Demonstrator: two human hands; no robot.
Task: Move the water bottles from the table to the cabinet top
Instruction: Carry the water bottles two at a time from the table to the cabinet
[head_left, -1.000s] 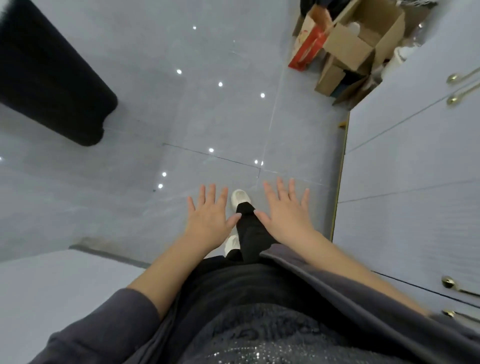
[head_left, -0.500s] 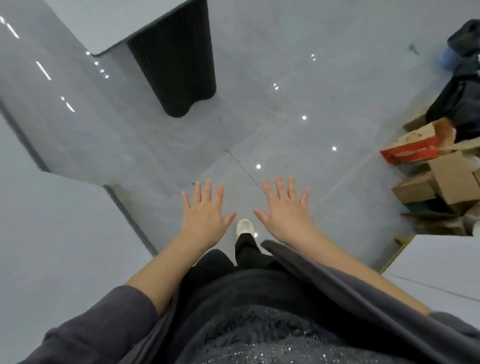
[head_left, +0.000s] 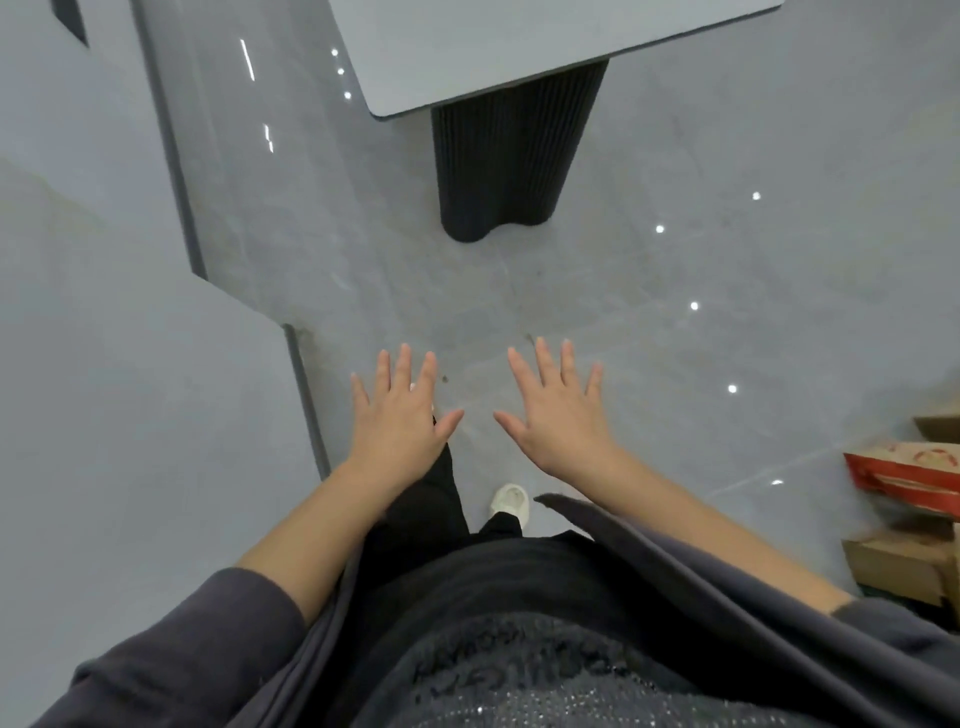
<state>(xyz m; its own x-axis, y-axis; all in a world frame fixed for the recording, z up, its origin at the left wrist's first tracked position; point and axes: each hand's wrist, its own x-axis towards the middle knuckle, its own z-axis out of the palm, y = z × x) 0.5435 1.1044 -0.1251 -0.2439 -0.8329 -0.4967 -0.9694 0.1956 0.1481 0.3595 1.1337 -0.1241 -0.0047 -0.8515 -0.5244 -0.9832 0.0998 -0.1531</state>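
Two hands hover palms down, left hand (head_left: 399, 421) and right hand (head_left: 563, 415), fingers spread wide, holding nothing. Ahead of them stands the table (head_left: 545, 41): grey top, black ribbed base (head_left: 514, 161). Where the bottles are cannot be told.

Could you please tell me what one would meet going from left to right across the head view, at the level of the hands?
grey wall → left hand → right hand → red box
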